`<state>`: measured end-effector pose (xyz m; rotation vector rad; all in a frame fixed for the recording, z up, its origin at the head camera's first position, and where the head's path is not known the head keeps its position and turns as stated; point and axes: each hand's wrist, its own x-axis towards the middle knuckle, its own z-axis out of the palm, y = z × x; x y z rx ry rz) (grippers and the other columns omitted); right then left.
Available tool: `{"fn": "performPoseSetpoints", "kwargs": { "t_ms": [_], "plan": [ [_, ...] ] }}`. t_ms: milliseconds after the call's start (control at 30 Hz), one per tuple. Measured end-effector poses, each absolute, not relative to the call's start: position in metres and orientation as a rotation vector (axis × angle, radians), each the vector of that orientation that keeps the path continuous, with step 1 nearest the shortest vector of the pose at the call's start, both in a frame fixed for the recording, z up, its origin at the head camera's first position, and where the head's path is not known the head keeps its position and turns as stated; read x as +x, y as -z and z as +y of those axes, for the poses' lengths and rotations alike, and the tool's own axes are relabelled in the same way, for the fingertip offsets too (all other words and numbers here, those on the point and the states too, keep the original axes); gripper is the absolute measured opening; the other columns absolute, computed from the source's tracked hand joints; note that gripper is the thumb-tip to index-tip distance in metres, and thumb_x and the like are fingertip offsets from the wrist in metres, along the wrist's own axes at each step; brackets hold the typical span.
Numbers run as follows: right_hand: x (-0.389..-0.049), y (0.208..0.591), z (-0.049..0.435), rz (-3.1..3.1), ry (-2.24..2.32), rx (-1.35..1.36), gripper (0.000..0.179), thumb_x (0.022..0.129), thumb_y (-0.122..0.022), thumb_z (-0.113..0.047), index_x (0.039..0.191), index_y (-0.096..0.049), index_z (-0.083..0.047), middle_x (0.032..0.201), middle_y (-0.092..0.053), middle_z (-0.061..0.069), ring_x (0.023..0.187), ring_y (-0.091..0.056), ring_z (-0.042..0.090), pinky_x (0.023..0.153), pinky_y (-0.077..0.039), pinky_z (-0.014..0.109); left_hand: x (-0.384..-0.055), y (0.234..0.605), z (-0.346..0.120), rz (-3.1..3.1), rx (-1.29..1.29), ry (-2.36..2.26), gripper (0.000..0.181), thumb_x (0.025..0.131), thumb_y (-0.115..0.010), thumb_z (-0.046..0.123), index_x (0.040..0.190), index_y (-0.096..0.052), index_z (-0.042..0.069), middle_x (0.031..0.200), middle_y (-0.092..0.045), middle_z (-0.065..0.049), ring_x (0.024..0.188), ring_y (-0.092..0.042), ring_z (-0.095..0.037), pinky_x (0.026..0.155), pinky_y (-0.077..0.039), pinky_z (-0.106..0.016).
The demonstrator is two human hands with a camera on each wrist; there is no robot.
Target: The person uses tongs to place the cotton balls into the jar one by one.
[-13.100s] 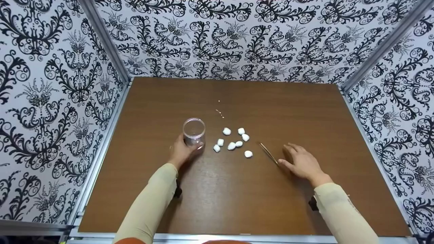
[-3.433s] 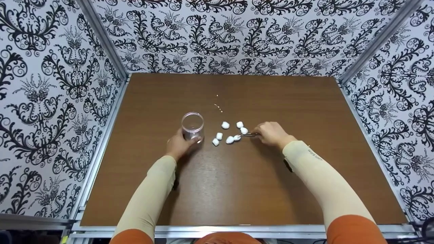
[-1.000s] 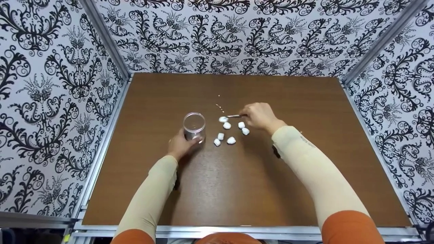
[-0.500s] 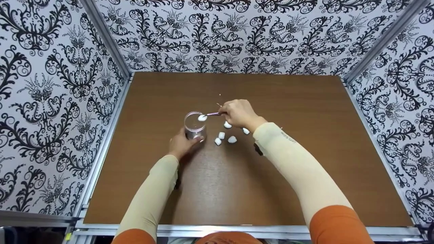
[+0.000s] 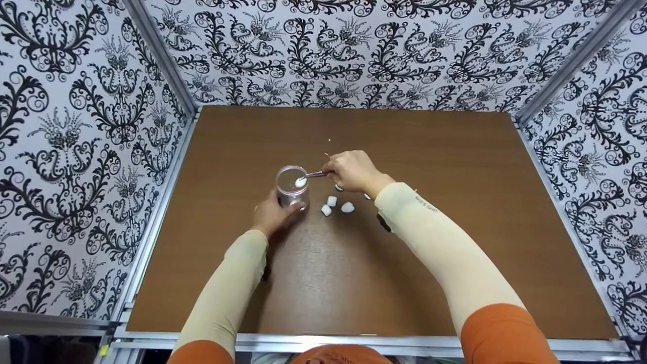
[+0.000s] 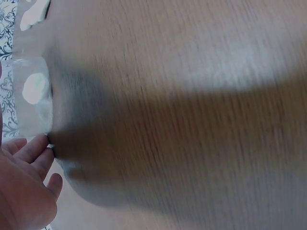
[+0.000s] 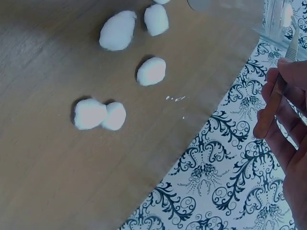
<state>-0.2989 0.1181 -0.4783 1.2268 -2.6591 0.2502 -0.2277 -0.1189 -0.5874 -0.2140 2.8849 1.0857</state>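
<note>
My left hand (image 5: 272,215) holds a clear plastic jar (image 5: 289,191) upright on the table, thumb along its near side. My right hand (image 5: 353,171) pinches metal tweezers (image 5: 316,174), their tips pointing left into the jar's mouth. At those tips a white cotton ball (image 5: 301,182) sits within the rim. Through the jar's wall the left wrist view shows a cotton ball (image 6: 36,88); the left fingers (image 6: 36,151) are at the wall below it. The right wrist view shows the tweezers (image 7: 273,108) between thumb and fingers.
Several loose cotton balls (image 5: 347,207) lie right of the jar; the right hand partly hides some. A touching pair (image 7: 100,115) shows in the right wrist view. Tiny white specks (image 7: 176,98) dot the brown table (image 5: 455,151). Patterned walls (image 5: 354,60) stand around it.
Thirteen seconds ago the tweezers lay on the table. Since then my right hand has picked them up, gripped a cotton ball and carried it left to the jar, now lower in its mouth.
</note>
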Motion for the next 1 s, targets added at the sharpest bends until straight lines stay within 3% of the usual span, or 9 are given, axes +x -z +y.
{"fn": "performPoseSetpoints", "kwargs": {
  "t_ms": [267, 533, 1000],
  "plan": [
    [-0.298, 0.482, 0.133, -2.666, -0.281, 1.22, 0.014, 0.082, -0.064, -0.02, 0.094, -0.072, -0.024, 0.087, -0.064, -0.01, 0.074, -0.061, 0.016, 0.058, -0.045, 0.04, -0.228, 0.59, -0.116, 2.877, -0.205, -1.11, 0.097, 0.064, -0.068, 0.068, 0.141, -0.036, 0.017, 0.124, -0.056, -0.012, 0.112, -0.051, -0.033, 0.093, -0.036, -0.047],
    [-0.293, 0.489, 0.18, -2.675, -0.339, 1.16, 0.02, 0.081, -0.065, -0.017, 0.099, -0.072, -0.022, 0.087, -0.066, -0.007, 0.075, -0.062, 0.018, 0.059, -0.046, 0.041, -0.225, 0.592, -0.117, 2.859, -0.176, -1.133, 0.092, 0.066, -0.069, 0.064, 0.139, -0.039, 0.016, 0.126, -0.056, -0.006, 0.113, -0.051, -0.028, 0.094, -0.035, -0.046],
    [-0.278, 0.523, 0.237, -2.87, -0.296, 1.067, 0.019, 0.082, -0.065, -0.015, 0.099, -0.073, -0.017, 0.093, -0.068, -0.004, 0.081, -0.063, 0.019, 0.066, -0.048, 0.043, -0.23, 0.592, -0.122, 2.872, -0.162, -1.104, 0.092, 0.066, -0.067, 0.067, 0.137, -0.04, 0.015, 0.121, -0.058, -0.011, 0.109, -0.053, -0.032, 0.091, -0.038, -0.047]
  ]
}}
